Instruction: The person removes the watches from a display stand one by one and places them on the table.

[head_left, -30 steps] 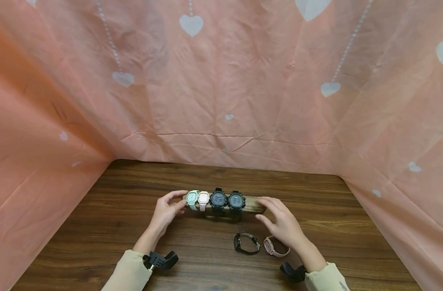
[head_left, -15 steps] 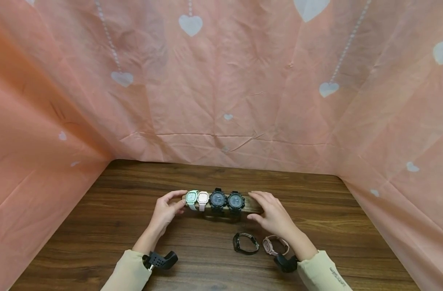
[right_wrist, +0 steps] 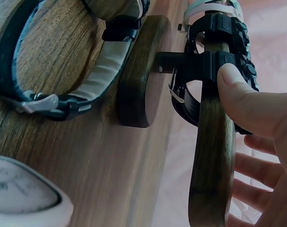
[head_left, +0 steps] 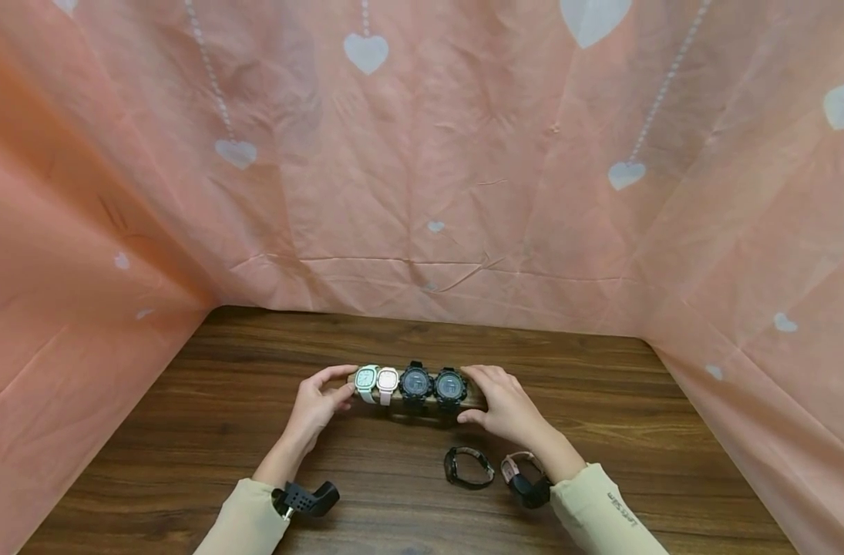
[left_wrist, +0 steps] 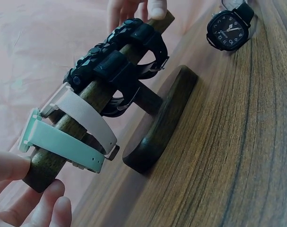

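Observation:
A wooden watch stand, its bar [right_wrist: 212,161] above a rounded base [left_wrist: 160,125], carries a mint watch [head_left: 366,377], a white-pink watch [head_left: 388,379] and two black watches [head_left: 415,381]. At the bar's left end, my left hand [head_left: 314,402] grips the wood between thumb and fingers, beside the mint watch. My right hand [head_left: 503,402] is at the rightmost black watch [head_left: 451,385]. Its thumb [right_wrist: 230,78] presses on that watch's strap in the right wrist view, with the fingers bent on the bar's other side. The bar's right end sticks out past the watch.
On the wooden table [head_left: 366,501], nearer the person, lie a black-strapped watch [head_left: 452,465] and a pink watch [head_left: 510,469], the latter partly hidden by the right wrist's camera mount [head_left: 529,491]. A pink curtain [head_left: 422,169] with hearts surrounds the table's back and sides.
My right hand has moved left along the bar, from its right end to the rightmost black watch. My left hand keeps its grip, and the watches stay in their places.

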`<state>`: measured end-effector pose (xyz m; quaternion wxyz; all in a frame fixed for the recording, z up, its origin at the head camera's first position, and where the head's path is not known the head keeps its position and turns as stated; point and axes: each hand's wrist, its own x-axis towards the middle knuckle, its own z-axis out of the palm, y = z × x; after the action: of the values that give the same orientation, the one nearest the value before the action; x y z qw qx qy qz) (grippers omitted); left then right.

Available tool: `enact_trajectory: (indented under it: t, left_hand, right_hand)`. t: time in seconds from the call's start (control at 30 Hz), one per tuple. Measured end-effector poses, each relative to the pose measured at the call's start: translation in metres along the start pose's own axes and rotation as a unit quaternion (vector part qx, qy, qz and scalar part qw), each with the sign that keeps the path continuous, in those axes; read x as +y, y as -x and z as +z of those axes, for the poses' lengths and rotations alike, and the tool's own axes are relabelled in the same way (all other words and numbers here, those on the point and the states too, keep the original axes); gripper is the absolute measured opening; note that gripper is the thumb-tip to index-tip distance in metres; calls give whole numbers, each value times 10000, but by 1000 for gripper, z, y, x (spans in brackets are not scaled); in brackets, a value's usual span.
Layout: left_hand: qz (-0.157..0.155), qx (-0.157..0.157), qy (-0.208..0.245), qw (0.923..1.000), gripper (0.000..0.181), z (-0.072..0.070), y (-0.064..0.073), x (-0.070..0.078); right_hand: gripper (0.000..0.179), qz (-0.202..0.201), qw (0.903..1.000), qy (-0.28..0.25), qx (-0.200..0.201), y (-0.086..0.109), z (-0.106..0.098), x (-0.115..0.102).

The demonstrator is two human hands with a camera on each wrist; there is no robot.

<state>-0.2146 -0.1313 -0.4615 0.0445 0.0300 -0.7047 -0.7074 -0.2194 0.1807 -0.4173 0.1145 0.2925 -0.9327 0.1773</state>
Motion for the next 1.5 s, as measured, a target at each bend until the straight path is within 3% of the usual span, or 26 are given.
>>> enact_trajectory:
  t: [0.37,0.57,0.8,0.93,1.17,1.5]
  left_hand:
    - [93,33,-4,10000,28,1,-1,-1]
    - [-9,-9,36,10000,31,0,0,-1]
    - [-83,-53,30,9999,30,1,10,18]
    - [-47,-52,29,10000,31,1,12,21]
    - [-83,18,128,9999,32,-2,-1,-2]
    - [-23,85,94,9999,32,-1,2,0]
  right_hand:
    - [74,63,9999,-54,-76,-11,6,-5]
    - [74,196,9995,-105,-206,-16,9,-9]
    - [68,297,9991,-268,-115,-17,11,-9]
    - [66,324,9989,-321,-89,-17,11,-9]
    - [66,376,9986,-363,-125,-15,11,-6]
    - [67,576,9966,-581,-114,-10,7,0]
